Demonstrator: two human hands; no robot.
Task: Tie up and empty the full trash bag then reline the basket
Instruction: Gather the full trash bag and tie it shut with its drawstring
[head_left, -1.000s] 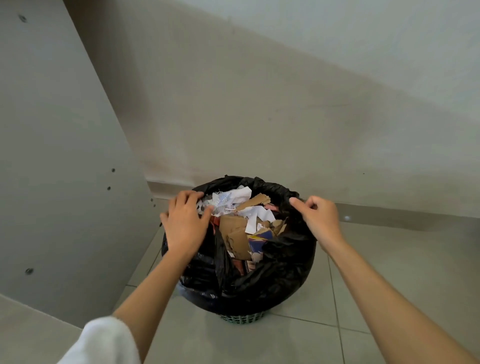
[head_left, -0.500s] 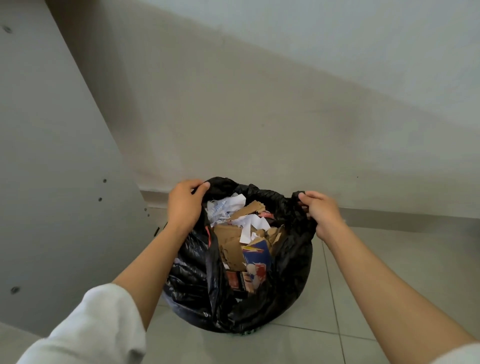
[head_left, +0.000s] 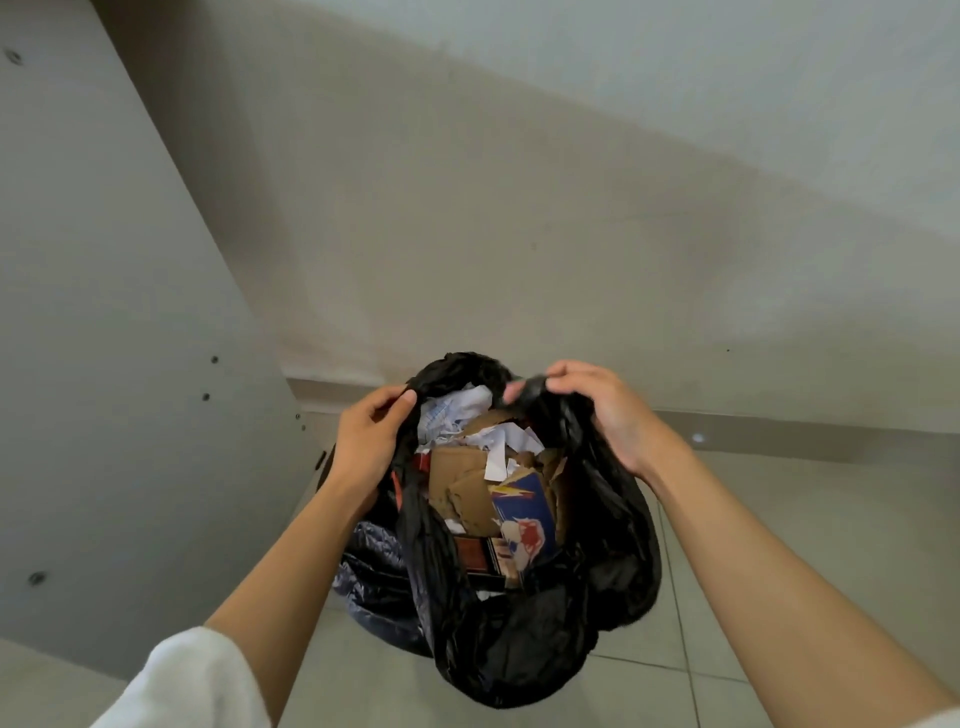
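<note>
The left hand (head_left: 371, 441) has its fingers curled round the left edge of the black trash bag (head_left: 519, 639), with the thumb pressed on the rim. The right hand (head_left: 608, 410) pinches a bunched bit of the opposite edge between thumb and fingertips. The bag's mouth gapes between the two sets of fingers. Right below them it's stuffed with torn cardboard (head_left: 457, 483), white paper scraps (head_left: 496, 444) and a blue printed carton (head_left: 524, 506). The rest of the bag sags beneath the hands over the tiled floor (head_left: 779, 545), near the wall (head_left: 519, 234).
</note>
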